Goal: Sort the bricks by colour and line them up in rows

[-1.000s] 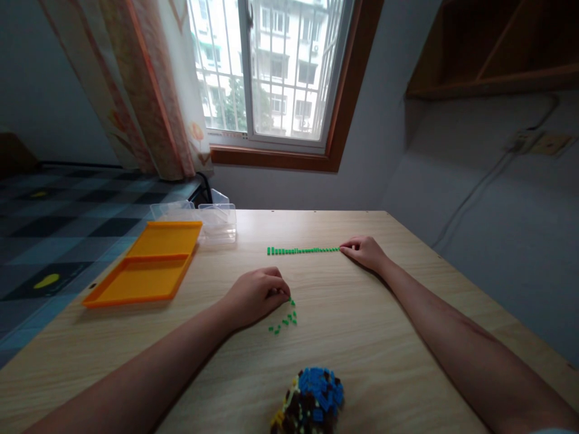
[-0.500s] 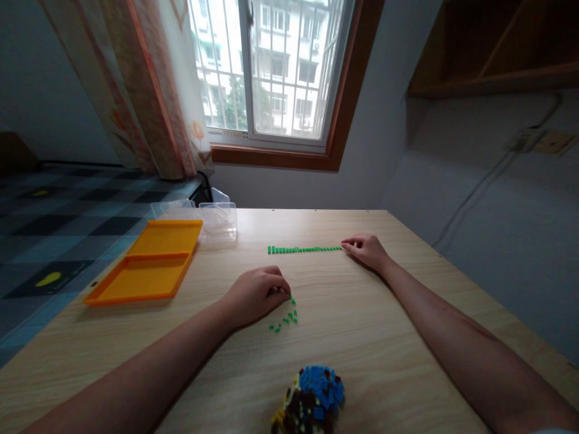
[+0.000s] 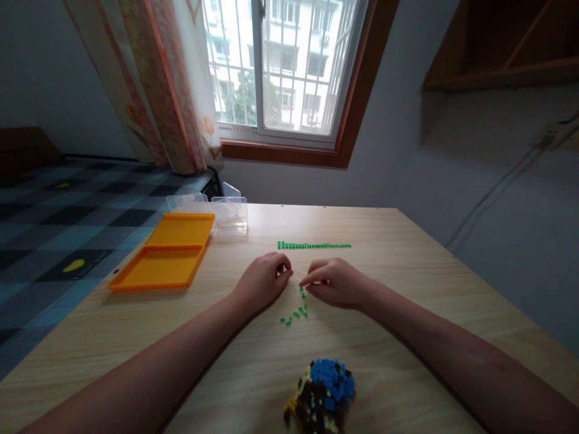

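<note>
My left hand (image 3: pixel 265 279) rests on the wooden table (image 3: pixel 407 289) with its fingers curled and pinched together; what it holds, if anything, is too small to see. My right hand (image 3: pixel 335 282) lies just to its right, fingers pinched, fingertips pointing left above a small scatter of loose green bricks (image 3: pixel 296 312). A straight row of green bricks (image 3: pixel 313 245) lies farther back, apart from both hands. A heap of blue, brown and yellow bricks (image 3: pixel 322 395) sits near the front edge.
An open orange case (image 3: pixel 165 252) lies at the left of the table. Clear plastic boxes (image 3: pixel 224 211) stand behind it. A bed with a checked cover fills the left, a window and curtain the back wall.
My right hand has left the right end of the green row and come back to the loose green bricks. My left hand shifted slightly. The camera turned a little.
</note>
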`<state>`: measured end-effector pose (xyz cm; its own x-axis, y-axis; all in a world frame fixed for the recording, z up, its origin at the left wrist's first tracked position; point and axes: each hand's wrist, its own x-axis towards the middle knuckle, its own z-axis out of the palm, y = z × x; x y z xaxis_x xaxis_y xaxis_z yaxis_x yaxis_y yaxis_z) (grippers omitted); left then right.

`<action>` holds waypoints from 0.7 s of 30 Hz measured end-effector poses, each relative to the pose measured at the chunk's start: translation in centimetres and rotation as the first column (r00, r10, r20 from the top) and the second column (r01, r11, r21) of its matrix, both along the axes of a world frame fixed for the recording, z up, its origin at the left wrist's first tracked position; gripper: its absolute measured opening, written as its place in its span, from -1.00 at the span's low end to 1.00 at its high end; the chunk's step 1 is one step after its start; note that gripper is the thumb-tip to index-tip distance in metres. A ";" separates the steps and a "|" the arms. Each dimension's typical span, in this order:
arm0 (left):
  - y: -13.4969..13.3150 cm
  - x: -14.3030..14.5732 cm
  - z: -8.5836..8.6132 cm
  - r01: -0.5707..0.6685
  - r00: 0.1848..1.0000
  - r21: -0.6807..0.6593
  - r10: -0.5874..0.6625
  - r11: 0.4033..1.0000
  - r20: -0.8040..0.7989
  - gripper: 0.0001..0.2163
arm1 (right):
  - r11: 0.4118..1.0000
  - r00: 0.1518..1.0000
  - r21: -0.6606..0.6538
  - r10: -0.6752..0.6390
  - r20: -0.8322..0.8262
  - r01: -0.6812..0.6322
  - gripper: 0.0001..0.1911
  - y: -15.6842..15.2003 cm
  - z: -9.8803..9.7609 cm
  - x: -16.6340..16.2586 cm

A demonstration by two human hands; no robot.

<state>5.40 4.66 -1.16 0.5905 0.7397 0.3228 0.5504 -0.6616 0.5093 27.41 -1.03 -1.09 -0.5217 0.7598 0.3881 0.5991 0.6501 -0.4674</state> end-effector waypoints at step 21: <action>0.3 -0.4 0.4 -0.014 0.998 -0.057 0.017 0.998 0.063 -0.89 | 0.853 0.855 0.066 -0.519 -0.002 0.518 -0.77 4.1 0.5 12.7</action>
<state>4.99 4.96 -0.74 0.5587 0.7664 0.3168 0.5258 -0.6228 0.5794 40.11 3.09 -0.63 -0.0651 0.8965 0.4383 0.8642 0.2703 -0.4245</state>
